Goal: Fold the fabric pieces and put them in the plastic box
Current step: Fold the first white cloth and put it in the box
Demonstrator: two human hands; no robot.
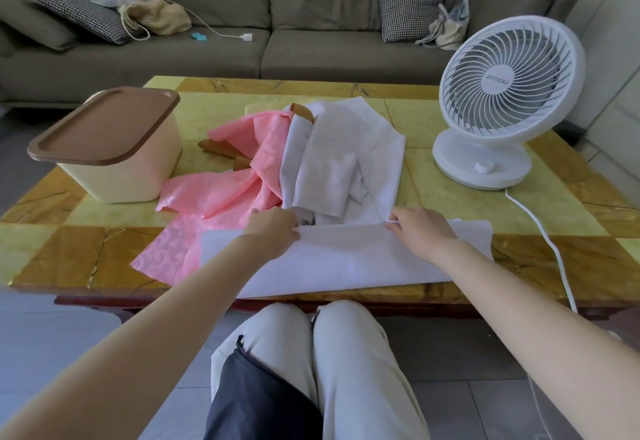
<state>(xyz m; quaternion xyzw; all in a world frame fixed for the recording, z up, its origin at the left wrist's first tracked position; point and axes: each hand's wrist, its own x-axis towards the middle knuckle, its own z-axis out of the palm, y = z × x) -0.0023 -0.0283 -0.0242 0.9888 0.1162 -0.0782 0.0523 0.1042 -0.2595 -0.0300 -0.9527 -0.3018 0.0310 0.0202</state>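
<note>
A white fabric piece (349,259) lies folded into a long strip along the table's near edge. My left hand (273,231) pinches its far folded edge on the left, and my right hand (420,228) pinches the same edge on the right. Behind them lies a heap of fabric: pink pieces (221,197), whitish pieces (332,155) and a brown piece (221,148) partly buried. The cream plastic box (131,169) stands at the table's left, with a brown lid (104,124) resting tilted on top.
A white desk fan (498,93) stands at the table's right; its cord (550,245) runs over the near right edge. The yellow-and-brown table (69,242) has a grey sofa (311,6) behind it with cushions and bags. My knees (318,353) are below the table's near edge.
</note>
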